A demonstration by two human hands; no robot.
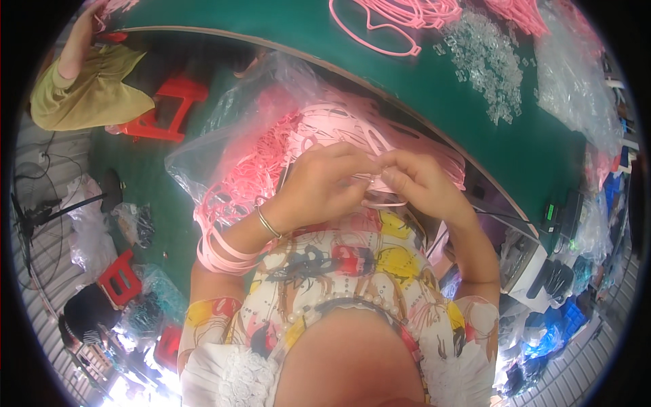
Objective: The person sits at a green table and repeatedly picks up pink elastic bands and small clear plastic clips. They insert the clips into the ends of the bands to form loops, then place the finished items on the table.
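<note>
My left hand [329, 182] and my right hand [419, 182] meet in front of my chest, fingertips pinched close together. A thin pink strap [385, 203] shows just below the fingers, and both hands appear closed on it. The fingers hide most of what lies between them. Several pink straps [215, 254] hang looped over my left forearm, beside a bangle [268, 222] at the wrist. Behind my hands, a big heap of pink straps [332, 123] fills my lap area, partly inside a clear plastic bag [196, 161].
Across the green table [407, 81] lie more pink straps [413, 12], a pile of small clear plastic buckles [485, 64] and a clear bag [576, 81]. Its curved edge runs just beyond the heap. A co-worker's sleeve [91, 95] and a red stool [166, 112] are at far left.
</note>
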